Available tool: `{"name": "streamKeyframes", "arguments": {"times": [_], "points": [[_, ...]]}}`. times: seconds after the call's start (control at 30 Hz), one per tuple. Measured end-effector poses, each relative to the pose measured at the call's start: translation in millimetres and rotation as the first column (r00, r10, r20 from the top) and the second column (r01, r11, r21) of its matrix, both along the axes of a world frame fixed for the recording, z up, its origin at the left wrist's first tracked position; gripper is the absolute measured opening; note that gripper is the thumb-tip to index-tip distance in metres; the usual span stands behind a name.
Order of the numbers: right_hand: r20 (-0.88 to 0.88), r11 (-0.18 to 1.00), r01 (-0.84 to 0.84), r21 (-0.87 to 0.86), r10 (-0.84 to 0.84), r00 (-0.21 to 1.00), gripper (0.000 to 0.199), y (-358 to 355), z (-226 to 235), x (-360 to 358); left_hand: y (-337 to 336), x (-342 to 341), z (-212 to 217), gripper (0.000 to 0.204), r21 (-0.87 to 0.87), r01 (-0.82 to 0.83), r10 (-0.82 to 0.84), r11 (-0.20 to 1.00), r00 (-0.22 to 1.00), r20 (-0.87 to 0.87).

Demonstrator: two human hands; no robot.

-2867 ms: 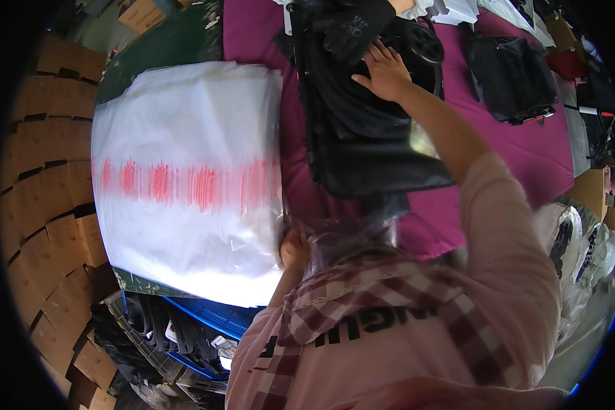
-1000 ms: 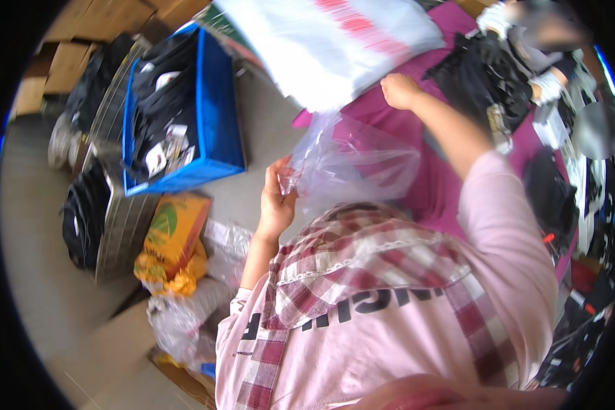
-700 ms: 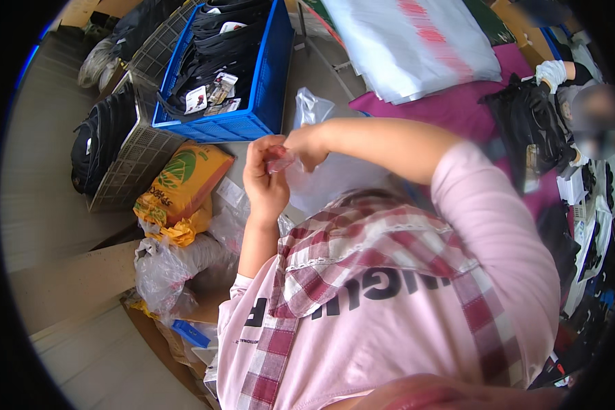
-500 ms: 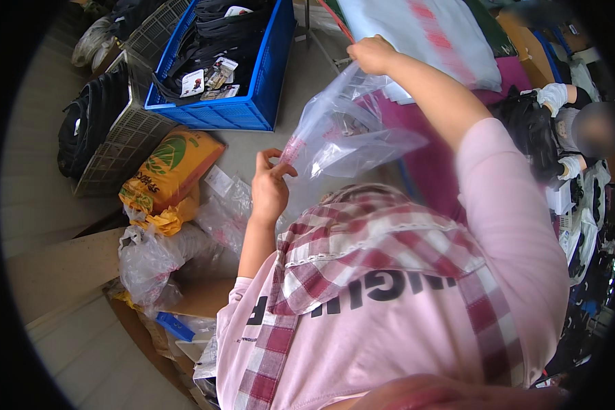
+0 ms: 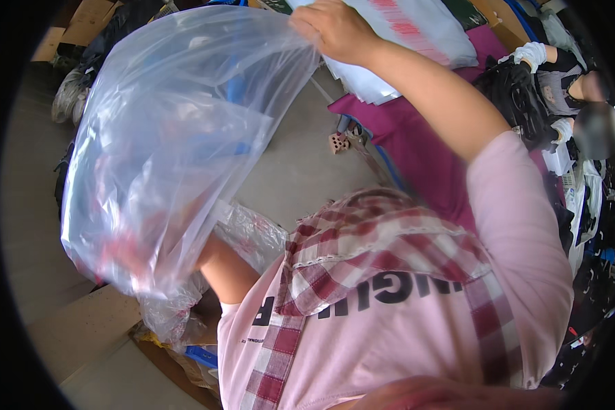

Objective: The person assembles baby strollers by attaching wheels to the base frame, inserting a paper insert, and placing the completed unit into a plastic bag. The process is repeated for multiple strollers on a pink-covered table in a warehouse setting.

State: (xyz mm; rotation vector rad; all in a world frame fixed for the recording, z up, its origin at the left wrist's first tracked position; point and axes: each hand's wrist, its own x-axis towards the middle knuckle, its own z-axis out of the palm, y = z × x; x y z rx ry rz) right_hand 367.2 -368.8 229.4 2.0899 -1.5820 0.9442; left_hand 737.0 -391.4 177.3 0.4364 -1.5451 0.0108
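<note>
**Clear bag held up, billowed wide**

A large clear plastic bag [image 5: 164, 150] fills the left half of the view, puffed out and hanging over the grey floor [image 5: 301, 171]. The right hand [image 5: 331, 27] is closed on the bag's top edge, near the upper rim of the picture, arm raised. The left hand is hidden behind the bag; only its forearm [image 5: 225, 270] shows below, so its grip cannot be told. The magenta table [image 5: 424, 147] lies to the right, a white printed sack [image 5: 417, 34] at its near corner. Another person's gloved hand [image 5: 529, 53] rests on dark clothes at the table's far edge.
</note>
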Motion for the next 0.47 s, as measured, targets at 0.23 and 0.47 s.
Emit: {"name": "streamKeyframes", "arguments": {"times": [0.23, 0.47], "points": [[-0.193, 0.251, 0.407, 0.878, -0.593, 0.782, 0.033, 128.0, -156.9, -116.7, 82.5, -64.6, -149.6, 0.038, 0.964, -0.178, -0.827, 0.196, 0.497, 0.261], [0.068, 0.936, 0.351, -0.005, -0.350, 0.934, 0.028, 50.0, -55.4, -123.0, 23.7, -102.2, -62.3, 0.054, 0.880, 0.211, -0.593, 0.426, 0.799, 0.096]]}}
